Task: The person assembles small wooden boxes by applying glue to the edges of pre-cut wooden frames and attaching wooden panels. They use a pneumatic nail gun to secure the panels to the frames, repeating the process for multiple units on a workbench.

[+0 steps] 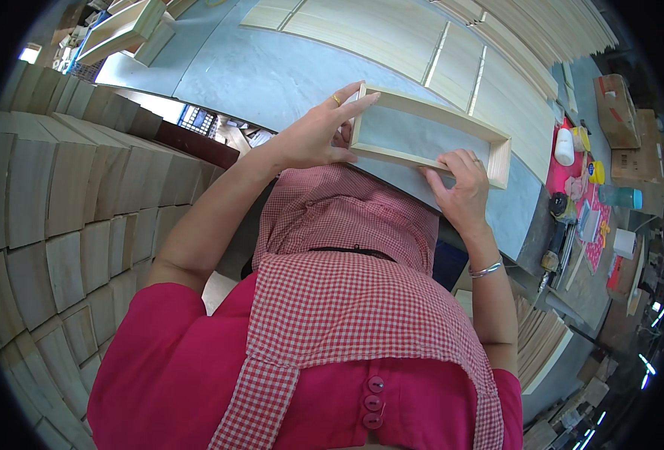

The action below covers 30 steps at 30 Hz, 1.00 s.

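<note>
Frame of pale wood: left hand gripping one end, right hand pinching near side, presumably for steadiness.

That frame is by the near edge of the surface, boards lying beyond it; stacked blocks off left, a bottle over right, a carton past that.

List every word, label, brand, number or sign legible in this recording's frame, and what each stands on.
No text can be read clearly enough to quote.
Cardboard boxes at the right: marks too small and blurred to read.
White bottle: no legible lettering.
Wooden frame, held by left hand and right hand: no lettering on its visible sides.
</note>
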Tool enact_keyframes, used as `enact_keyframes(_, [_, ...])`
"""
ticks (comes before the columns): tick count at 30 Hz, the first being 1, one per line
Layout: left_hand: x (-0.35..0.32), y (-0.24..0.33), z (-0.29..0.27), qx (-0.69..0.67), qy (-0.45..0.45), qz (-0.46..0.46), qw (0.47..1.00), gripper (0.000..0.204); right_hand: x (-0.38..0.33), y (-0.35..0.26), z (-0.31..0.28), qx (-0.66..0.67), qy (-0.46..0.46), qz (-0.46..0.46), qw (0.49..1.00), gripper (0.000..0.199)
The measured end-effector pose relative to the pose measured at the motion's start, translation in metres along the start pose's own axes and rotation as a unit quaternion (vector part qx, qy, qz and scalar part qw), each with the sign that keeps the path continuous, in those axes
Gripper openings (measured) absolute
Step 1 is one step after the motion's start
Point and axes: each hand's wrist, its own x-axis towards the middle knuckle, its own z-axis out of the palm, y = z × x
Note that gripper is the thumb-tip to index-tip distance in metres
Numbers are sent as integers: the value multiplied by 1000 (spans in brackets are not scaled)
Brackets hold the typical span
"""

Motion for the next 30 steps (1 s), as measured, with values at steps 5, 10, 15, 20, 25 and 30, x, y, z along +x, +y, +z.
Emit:
enact_keyframes(5, [-2,-2,1,4,17,27,999,98,2,-5,1,-15,-20,12,1000,30])
enact_keyframes(10, [4,-6,2,-2,22,15,1000,95,23,-52,30,-27,71,-6,997,40])
enact_keyframes(15, [2,0,1,-4,29,14,999,98,45,-85,61,-5,99,7,995,38])
enact_keyframes(20, [1,-1,7,-10,35,29,999,104,45,-86,66,1,145,-6,989,34])
enact_keyframes(25, [5,-16,9,-21,19,37,999,103,42,-87,66,-1,140,-1,990,35])
enact_keyframes(30, [6,-6,3,-10,5,41,999,100,38,-82,46,115,107,13,988,41])
